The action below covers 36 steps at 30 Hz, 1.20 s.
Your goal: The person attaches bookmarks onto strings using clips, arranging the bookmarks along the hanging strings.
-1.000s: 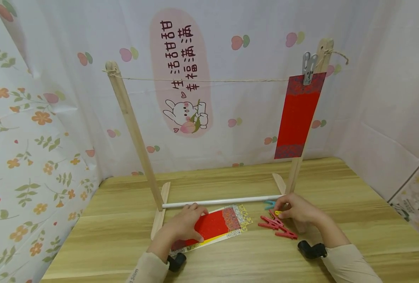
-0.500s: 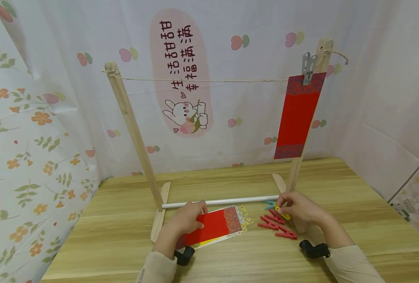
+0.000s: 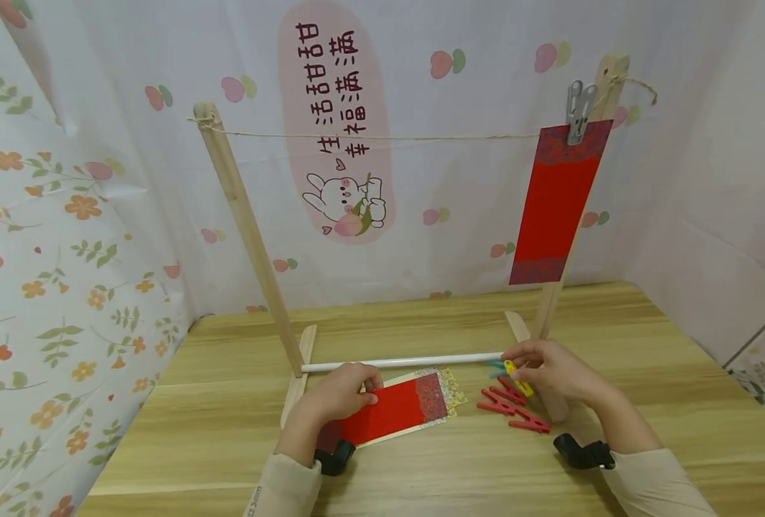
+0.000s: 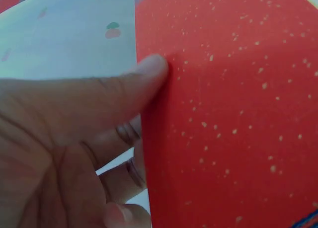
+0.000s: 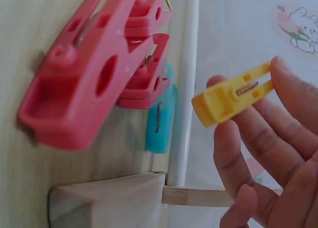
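Note:
In the head view my left hand [image 3: 337,396] pinches the long edge of a red paper strip [image 3: 392,411] with patterned ends. The strip lies over other patterned sheets, whose pale and yellow ends [image 3: 450,395] stick out. Up close, my left thumb [image 4: 149,71] presses on its gold-flecked red face, with the fingers behind. My right hand [image 3: 560,370] holds a yellow clothespin [image 3: 519,380] by its handle end, above the table. In the right wrist view, that yellow clothespin [image 5: 233,93] sits between thumb and fingers.
Several red clothespins [image 3: 527,422] and a blue one [image 3: 497,369] lie beside my right hand. Behind stands a wooden frame [image 3: 247,230] with a white bottom rod [image 3: 402,362] and a string [image 3: 382,136]. A grey clothespin [image 3: 578,111] clips another red strip [image 3: 560,208] to the string.
My right hand has picked up the yellow clothespin from among the others. My left hand has gone from resting over the red strip to pinching its edge. The head view has shifted slightly.

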Each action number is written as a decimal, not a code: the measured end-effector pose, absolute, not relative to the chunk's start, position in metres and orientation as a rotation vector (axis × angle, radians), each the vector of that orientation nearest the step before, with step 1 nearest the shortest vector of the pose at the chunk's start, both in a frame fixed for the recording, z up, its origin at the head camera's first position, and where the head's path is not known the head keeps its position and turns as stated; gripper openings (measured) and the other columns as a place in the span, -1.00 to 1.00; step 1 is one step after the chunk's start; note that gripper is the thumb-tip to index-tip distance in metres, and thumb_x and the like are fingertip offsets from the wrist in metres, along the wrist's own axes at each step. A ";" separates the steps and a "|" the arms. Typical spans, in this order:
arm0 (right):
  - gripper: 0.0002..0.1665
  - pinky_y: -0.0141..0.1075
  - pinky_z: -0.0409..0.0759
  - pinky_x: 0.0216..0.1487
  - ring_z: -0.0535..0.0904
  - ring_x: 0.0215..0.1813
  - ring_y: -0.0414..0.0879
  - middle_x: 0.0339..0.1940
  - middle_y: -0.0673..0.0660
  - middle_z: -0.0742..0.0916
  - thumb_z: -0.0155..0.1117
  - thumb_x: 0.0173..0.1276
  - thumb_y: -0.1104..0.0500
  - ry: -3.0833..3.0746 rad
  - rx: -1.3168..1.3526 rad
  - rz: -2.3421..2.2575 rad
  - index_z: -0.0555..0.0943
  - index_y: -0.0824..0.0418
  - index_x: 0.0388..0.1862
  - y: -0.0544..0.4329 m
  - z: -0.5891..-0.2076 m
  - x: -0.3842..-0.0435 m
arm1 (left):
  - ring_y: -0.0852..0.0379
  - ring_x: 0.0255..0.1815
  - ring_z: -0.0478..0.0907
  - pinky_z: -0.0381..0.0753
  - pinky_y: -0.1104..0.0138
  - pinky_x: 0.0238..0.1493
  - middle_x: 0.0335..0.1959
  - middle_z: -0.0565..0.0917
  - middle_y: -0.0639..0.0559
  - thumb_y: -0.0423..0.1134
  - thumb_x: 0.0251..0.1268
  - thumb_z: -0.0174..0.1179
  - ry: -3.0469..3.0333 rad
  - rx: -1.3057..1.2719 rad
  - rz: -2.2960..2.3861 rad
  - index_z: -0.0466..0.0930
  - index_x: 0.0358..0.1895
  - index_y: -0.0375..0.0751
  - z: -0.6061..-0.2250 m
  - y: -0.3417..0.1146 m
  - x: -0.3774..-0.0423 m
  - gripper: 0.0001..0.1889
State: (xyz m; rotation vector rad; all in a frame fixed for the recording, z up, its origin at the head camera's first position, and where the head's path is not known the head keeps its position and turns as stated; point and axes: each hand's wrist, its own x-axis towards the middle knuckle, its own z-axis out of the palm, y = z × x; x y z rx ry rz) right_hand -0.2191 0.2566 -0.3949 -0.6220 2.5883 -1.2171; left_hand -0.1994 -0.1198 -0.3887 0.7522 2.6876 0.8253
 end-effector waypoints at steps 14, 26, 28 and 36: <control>-0.61 0.02 0.60 0.08 0.53 0.21 0.30 0.14 0.39 0.62 0.13 0.51 0.20 2.511 -0.674 -1.284 0.44 0.38 0.21 0.257 -0.392 -0.216 | 0.21 -0.32 0.44 0.46 0.38 -0.25 -0.36 0.60 0.12 -0.43 0.31 0.25 2.626 0.861 0.864 0.59 -0.30 -0.13 -0.384 -0.116 -0.200 -0.90; -0.56 -0.25 0.59 0.02 0.50 0.18 0.15 0.19 0.33 0.62 0.09 0.54 0.20 2.559 -0.759 -1.292 0.48 0.32 0.32 0.257 -0.377 -0.209 | 0.24 -0.46 0.38 0.42 0.43 -0.38 -0.42 0.57 0.14 -0.37 0.37 0.22 2.558 0.857 1.012 0.61 -0.26 -0.13 -0.381 -0.106 -0.196 -0.95; -0.57 -0.29 0.58 -0.02 0.51 0.11 -0.01 0.13 0.28 0.66 0.10 0.54 0.20 2.575 -0.759 -1.309 0.49 0.26 0.32 0.257 -0.373 -0.205 | 0.23 -0.45 0.37 0.42 0.42 -0.38 -0.43 0.57 0.14 -0.36 0.38 0.21 2.555 0.866 1.025 0.61 -0.25 -0.13 -0.380 -0.106 -0.196 -0.96; -0.58 -0.33 0.58 -0.06 0.49 0.04 -0.37 0.11 0.21 0.68 0.12 0.53 0.18 2.658 -0.786 -1.392 0.50 0.17 0.32 0.252 -0.354 -0.198 | 0.19 -0.35 0.40 0.43 0.40 -0.33 -0.37 0.60 0.11 -0.32 0.42 0.18 2.628 0.905 1.130 0.60 -0.17 -0.16 -0.373 -0.107 -0.201 -0.96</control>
